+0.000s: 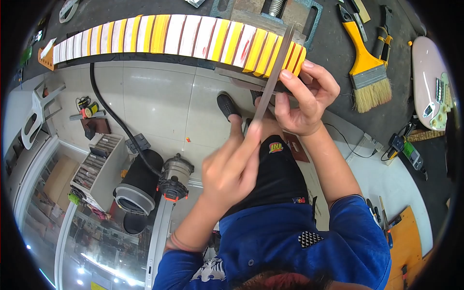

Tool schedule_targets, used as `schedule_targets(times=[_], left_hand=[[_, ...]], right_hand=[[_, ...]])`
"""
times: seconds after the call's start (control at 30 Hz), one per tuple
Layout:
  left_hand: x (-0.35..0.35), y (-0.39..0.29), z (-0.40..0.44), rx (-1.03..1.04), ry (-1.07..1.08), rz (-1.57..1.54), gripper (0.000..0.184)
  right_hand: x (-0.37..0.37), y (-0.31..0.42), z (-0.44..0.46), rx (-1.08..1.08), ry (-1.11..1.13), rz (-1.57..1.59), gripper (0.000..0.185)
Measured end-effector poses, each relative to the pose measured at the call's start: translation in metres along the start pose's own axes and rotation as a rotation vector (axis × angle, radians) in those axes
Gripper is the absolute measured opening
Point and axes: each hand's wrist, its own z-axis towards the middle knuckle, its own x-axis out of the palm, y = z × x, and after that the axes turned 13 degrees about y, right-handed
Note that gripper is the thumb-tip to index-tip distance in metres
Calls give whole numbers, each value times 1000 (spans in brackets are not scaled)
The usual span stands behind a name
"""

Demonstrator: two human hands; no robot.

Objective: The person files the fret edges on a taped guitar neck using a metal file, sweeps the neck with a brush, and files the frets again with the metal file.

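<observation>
My left hand (pixel 229 166) is closed round the near end of a long narrow file-like tool (pixel 274 77). The tool lies slantwise across the right end of a long neck-shaped piece (pixel 193 36), covered in yellow and white strips with dark lines between them. At that same end, my right hand (pixel 307 96) has its thumb and fingers curled beside the tool, fingertips at the yellow strips. Whether those fingertips grip the tool or the piece is hard to tell. Behind the right end stands a metal vise (pixel 311 29).
A yellow-handled brush (pixel 369 72), pliers (pixel 384 36) and a pale guitar body (pixel 427 82) lie on the dark bench at the right. Below the bench are a vacuum-like canister (pixel 176 176), a black bin (pixel 140 179) and a white drawer box (pixel 99 164).
</observation>
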Motion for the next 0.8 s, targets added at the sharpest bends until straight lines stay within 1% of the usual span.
schedule_targets(times=[0.07, 0.13, 0.17, 0.23, 0.3, 0.33, 0.4, 0.5, 0.53, 0.63, 0.67, 0.77, 0.8], left_hand=[[4, -2, 49, 41, -33, -31, 58], [4, -2, 73, 53, -52, -82, 58], [4, 1, 63, 52, -47, -43, 59], [8, 14, 12, 53, -27, 38, 61], [11, 23, -45, 56, -15, 36, 62], [7, 20, -62, 44, 2, 35, 61], [5, 19, -80, 38, 5, 2, 59], [6, 24, -82, 75, -27, -88, 55], [7, 26, -77, 93, -33, -112, 54], [11, 29, -68, 103, -30, -219, 53], [11, 29, -67, 98, -26, -259, 53], [15, 29, -71, -27, 5, -383, 48], [15, 29, -70, -40, 17, -382, 47]], right_hand=[[8, -1, -1, 14, -73, 46, 59], [7, 1, -1, 18, -66, 45, 59], [7, 0, 1, 18, -68, 44, 60], [4, 1, 1, 18, -46, 42, 60], [2, 3, 2, 23, -35, 51, 61], [0, 2, 2, 16, -15, 45, 56], [-3, 1, 1, 1, 26, 34, 48], [-9, 10, 7, 92, -41, 224, 51], [-12, 11, 9, 122, -82, 178, 36], [-28, 19, 16, 311, 6, 181, 21], [-27, 21, 24, 335, -60, 226, 7], [-41, 42, 42, 842, 92, 662, 15], [-39, 43, 45, 849, 102, 654, 23]])
